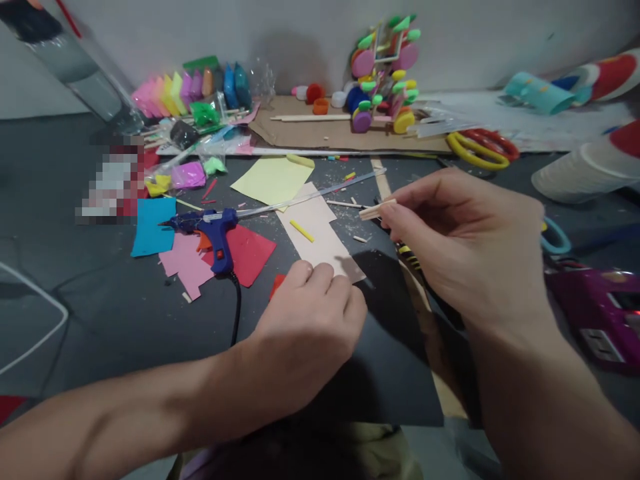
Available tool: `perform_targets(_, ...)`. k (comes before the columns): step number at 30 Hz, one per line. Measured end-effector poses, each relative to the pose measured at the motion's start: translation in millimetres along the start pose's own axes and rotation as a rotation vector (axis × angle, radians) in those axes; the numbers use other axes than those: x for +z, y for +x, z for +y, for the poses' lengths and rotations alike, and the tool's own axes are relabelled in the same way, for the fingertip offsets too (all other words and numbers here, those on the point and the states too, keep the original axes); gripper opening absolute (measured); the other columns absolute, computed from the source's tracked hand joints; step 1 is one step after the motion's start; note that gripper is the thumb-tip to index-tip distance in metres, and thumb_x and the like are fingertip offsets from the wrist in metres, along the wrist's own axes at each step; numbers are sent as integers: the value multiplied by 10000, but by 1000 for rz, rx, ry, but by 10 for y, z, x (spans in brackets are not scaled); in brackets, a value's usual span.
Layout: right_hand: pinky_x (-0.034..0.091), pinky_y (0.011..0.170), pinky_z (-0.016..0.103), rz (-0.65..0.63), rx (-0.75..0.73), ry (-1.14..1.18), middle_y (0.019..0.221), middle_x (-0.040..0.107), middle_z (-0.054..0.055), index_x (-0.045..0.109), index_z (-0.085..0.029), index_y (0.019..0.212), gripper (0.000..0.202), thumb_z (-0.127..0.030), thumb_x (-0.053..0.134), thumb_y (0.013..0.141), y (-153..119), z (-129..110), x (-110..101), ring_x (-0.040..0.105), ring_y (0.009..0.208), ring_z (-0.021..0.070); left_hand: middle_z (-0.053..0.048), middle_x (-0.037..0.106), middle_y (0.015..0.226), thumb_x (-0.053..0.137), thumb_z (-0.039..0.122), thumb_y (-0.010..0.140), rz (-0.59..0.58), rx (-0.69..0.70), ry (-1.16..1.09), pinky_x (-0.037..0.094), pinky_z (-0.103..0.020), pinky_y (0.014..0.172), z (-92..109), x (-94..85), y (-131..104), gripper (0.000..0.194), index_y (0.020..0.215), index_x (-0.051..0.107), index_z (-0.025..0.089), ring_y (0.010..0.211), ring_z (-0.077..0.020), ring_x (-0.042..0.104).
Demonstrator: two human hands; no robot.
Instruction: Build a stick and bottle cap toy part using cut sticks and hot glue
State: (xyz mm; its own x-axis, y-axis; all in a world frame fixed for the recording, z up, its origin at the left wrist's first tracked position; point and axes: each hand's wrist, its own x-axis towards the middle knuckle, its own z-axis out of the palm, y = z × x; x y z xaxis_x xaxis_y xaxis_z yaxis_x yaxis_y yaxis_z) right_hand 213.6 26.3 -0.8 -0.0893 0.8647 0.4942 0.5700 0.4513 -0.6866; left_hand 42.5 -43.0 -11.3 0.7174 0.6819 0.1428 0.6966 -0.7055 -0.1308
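Sticks (371, 212), short and pale, are clamped between the thumb and fingers of the right hand (450, 233), above the tabletop (150, 347). The left hand (313, 320) has its fingers curled under, so I cannot tell whether they grip anything; a red piece (277, 287) shows just beside them. Beyond lies cream paper (320, 233) bearing a yellow stick (301, 231). Left of that, a blue glue gun (219, 247) lies over pink paper (187, 263) and red paper (250, 253). Farther back, a colourful model (369, 87) stands on cardboard (300, 137), near yellow-handled scissors (470, 153).

Craft workspace, dark tabletop (110, 313), glue gun (223, 223), cut coloured paper (187, 260), colourful packets (175, 93), scissors (501, 163)
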Motion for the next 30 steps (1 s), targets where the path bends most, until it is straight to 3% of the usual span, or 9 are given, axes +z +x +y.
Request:
perform_targets(5,384,513,200,-37,-29,5,681,652,-38,685,-158,789,84,-111,708,855,11,-12,-29,534,576,67,-70,602,809,534,126,886,-53,185,-83,352,-389,718,-152,-154,-97,188,1027,656,150,780,-259,528)
perform_targets(11,375,517,235,-117,-34,3,696,644,-36,667,-174,783,95,-132,694,863,-21,-26,-23,523,579,92,-53,633,889,482,71,891,-77,343,-159,354,-400,699,-444,-261,-218,301,1106,671,166,806,-250,525)
perform_targets(13,382,526,233,-126,-29,14,703,648,-35,673,-172,792,81,-144,696,865,-32,-29,-14,531,588,94,-56,656,933,502,117,916,-30,240,-189,370,-406,712,-442,-257,-285,257,1113,658,167,825,-255,541)
perform_targets(15,392,536,230,-138,-26,19,709,656,-34,680,-172,804,69,-157,694,870,-39,-37,-9,538,593,95,-87,670,975,561,305,948,-1,25,-218,385,-412,702,-361,-210,-351,242,1106,643,141,836,-279,561)
perform_targets(18,410,555,228,-168,-29,13,715,670,-29,684,-177,800,72,-170,692,872,-49,-60,-7,559,606,102,-147,665,945,623,653,848,7,-253,-162,393,-422,652,-176,-72,-400,620,1069,626,74,804,-328,586)
perform_targets(21,415,554,224,-190,-25,4,725,680,-28,686,-190,787,83,-181,690,869,-70,-96,-2,575,611,106,-109,661,887,703,489,857,-18,-347,-150,392,-413,640,-98,50,-392,423,1009,632,100,769,-315,606)
perform_targets(24,393,527,218,-251,-6,20,686,669,-45,679,-200,777,95,-167,679,866,-110,-147,26,560,570,96,-70,658,879,655,298,908,-54,-329,-212,399,-411,667,-213,82,-400,204,1028,619,137,801,-302,616)
perform_targets(28,406,533,209,-367,83,75,655,674,-59,661,-199,764,125,-145,645,875,-176,-221,103,596,578,94,-70,672,994,594,267,953,-102,-311,-346,426,-416,735,-452,71,-453,202,1126,583,163,905,-294,612)
perform_targets(30,410,538,206,-403,134,78,667,680,-60,661,-198,755,133,-154,634,877,-201,-249,143,608,596,93,-90,675,1042,651,317,926,-61,-329,-374,434,-424,762,-513,78,-459,280,1140,580,150,943,-302,607)
